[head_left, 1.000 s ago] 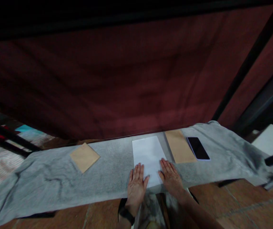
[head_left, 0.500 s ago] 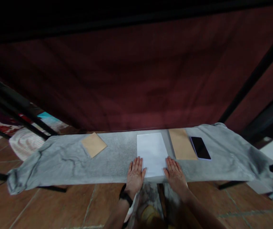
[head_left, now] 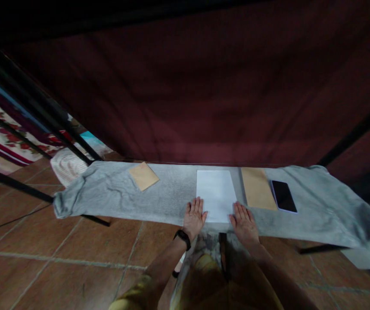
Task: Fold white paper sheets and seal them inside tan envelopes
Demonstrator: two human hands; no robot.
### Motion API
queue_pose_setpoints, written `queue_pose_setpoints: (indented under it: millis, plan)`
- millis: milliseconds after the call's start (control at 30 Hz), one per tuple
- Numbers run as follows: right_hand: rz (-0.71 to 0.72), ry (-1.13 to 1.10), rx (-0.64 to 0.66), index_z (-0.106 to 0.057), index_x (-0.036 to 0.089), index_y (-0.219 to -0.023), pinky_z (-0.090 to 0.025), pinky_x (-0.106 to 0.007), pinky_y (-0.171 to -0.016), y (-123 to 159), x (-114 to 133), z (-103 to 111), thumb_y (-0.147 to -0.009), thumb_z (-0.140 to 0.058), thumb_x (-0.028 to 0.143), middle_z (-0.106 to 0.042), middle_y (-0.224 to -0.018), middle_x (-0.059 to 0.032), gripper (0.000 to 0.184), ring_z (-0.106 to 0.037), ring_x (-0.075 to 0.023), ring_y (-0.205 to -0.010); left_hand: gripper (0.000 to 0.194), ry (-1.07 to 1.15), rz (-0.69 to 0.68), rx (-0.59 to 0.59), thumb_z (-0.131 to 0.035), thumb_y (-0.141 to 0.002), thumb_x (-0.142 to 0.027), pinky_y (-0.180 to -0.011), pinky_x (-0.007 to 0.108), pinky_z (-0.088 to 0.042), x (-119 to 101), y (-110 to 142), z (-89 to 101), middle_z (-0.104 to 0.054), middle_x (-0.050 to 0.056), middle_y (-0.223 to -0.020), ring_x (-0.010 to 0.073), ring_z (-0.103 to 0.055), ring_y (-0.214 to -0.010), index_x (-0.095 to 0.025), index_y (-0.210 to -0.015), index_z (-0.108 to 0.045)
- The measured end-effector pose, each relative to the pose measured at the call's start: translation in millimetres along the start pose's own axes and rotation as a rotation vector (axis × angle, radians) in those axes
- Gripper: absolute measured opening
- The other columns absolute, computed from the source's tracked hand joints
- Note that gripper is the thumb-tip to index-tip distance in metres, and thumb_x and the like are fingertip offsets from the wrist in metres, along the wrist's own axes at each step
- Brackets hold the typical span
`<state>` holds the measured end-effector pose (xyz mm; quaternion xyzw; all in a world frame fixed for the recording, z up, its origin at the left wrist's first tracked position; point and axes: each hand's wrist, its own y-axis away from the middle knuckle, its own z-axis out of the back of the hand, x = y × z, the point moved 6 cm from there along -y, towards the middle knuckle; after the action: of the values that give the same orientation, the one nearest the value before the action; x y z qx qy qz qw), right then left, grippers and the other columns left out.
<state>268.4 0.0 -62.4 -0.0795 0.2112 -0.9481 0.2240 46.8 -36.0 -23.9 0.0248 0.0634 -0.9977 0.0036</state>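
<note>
A white sheet of paper (head_left: 216, 191) lies flat on a grey cloth (head_left: 172, 193) that covers a long narrow surface. My left hand (head_left: 194, 217) rests flat at the paper's lower left edge, fingers stretched out and thumb over the sheet. At the lower right edge, my right hand (head_left: 244, 223) lies the same way, palm down. Neither hand grips anything. Right of the paper is a larger brown paper piece (head_left: 258, 189), and beside it a dark-screened phone (head_left: 284, 196). Further left lies a smaller brown paper piece (head_left: 144, 176), turned at an angle.
A dark red fabric panel (head_left: 204, 107) rises behind the surface. Black metal bars (head_left: 13, 183) stand at the left, with a striped cloth item (head_left: 68, 167) behind them. Brown tiles (head_left: 84, 271) form the floor, and a thin cable (head_left: 13, 221) crosses it.
The whole view has shifted, so the surface and things on it appear further right and slightly higher. Both hands remain flat at the paper's lower edges.
</note>
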Motion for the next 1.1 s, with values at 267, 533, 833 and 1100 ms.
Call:
queue_pose_setpoints:
  millis: [267,533,833,1100]
  plan:
    - [0.007,-0.022,0.066,-0.026,0.008,-0.157,-0.031,-0.051,-0.114,0,-1,3,-0.102,-0.037,0.03,-0.041,-0.156,-0.02,0.061,-0.043,-0.0313,-0.14,0.061,0.046,-0.028,-0.014,-0.035,-0.103,-0.04,-0.126,0.05,-0.015,0,-2,-5.8,-0.031,0.005,-0.163,0.0263,-0.025,-0.152,-0.023,-0.16,-0.021]
    - [-0.001,-0.045,0.061,-0.028,0.009,-0.157,-0.032,-0.054,-0.113,0,-1,5,-0.101,-0.038,0.028,-0.04,-0.156,-0.0205,0.059,-0.044,-0.0332,-0.14,0.055,0.117,-0.172,-0.009,-0.032,-0.104,-0.036,-0.128,0.046,-0.013,-25,-1,9.9,-0.024,0.003,-0.166,0.0217,-0.017,-0.154,-0.022,-0.157,-0.031]
    - [0.047,-0.087,0.055,-0.043,0.011,-0.15,-0.03,-0.048,-0.119,-15,30,9,-0.105,-0.03,0.03,-0.046,-0.154,-0.0154,0.051,-0.041,-0.0252,-0.143,0.054,0.148,-0.239,-0.021,-0.033,-0.105,-0.041,-0.123,0.051,-0.026,-55,5,-8.3,-0.036,0.008,-0.161,0.0241,-0.027,-0.151,-0.021,-0.154,-0.035]
    - [0.103,-0.122,0.01,-0.04,0.017,-0.152,-0.034,-0.049,-0.117,-10,39,13,-0.102,-0.041,0.027,-0.042,-0.157,-0.0131,0.051,-0.04,-0.0249,-0.144,0.059,0.054,-0.285,-0.106,-0.038,-0.104,-0.043,-0.119,0.047,-0.036,-34,10,-7.8,-0.039,0.011,-0.159,0.0228,-0.034,-0.148,-0.018,-0.156,-0.029]
